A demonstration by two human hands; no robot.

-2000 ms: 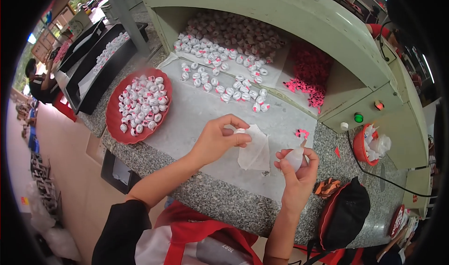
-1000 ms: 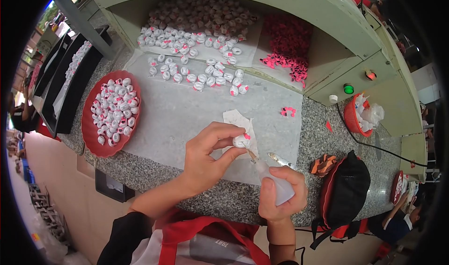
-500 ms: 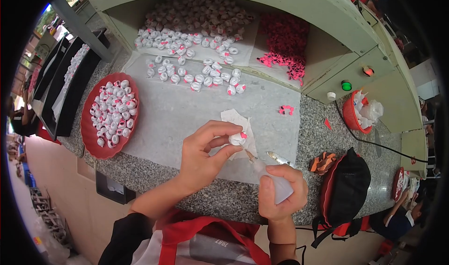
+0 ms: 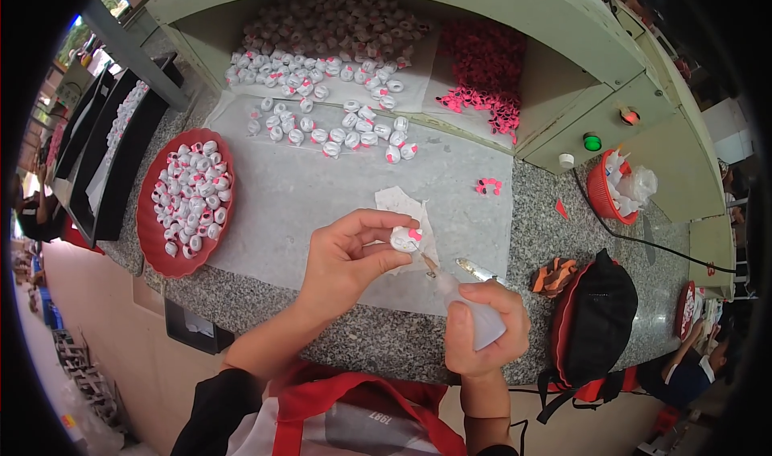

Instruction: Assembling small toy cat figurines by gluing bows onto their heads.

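Note:
Between thumb and fingertips, my left hand [image 4: 342, 255] pinches a small white rounded figurine [image 4: 404, 240] with a pink bow on it. My right hand [image 4: 489, 327] is wrapped round a translucent squeeze bottle [image 4: 485, 321], tilted so its thin brownish nozzle [image 4: 430, 261] points up at the figurine's lower right side. The tip is very close to the figurine; I cannot tell whether they touch. Under the hands lies a torn piece of white paper [image 4: 392, 199], on top of a pale sheet [image 4: 297, 191] covering the speckled worktop.
A red scalloped dish [image 4: 148, 248] full of similar white pieces stands at left. More lie below the green cabinet [image 4: 563, 126], beside a pink heap [image 4: 482, 70]. A pink cluster [image 4: 488, 186], red basket [image 4: 601, 191], metal blade [image 4: 474, 269] and black bag [image 4: 599, 319] are at right.
The figurine has turned slightly in my left fingers, so its bow sits differently. A small gap has widened between it and the nozzle. The whole view has shifted a little.

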